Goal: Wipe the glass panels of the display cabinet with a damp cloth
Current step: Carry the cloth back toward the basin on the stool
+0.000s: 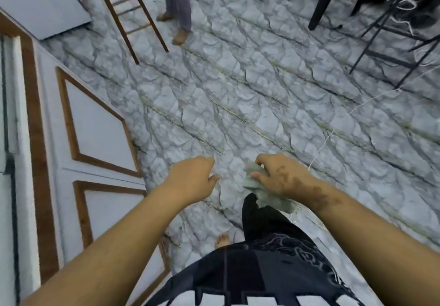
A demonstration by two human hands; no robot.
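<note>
A person's right hand (281, 177) grips a crumpled pale cloth (264, 191), bunched under its fingers. The left hand (192, 179), just beside it, is loosely curled and holds nothing, above the marble-patterned floor (238, 91).

Even, cool, diffuse daylight fills the scene; no single light source shows and no glare appears. Shadows are faint and soft-edged. Wide-angle distortion bends the white panelled door (95, 124) and the wooden ladder (128, 15) towards the frame edges. The marble-patterned floor (262, 96) is smeared by motion blur; fine detail is soft throughout.
</note>
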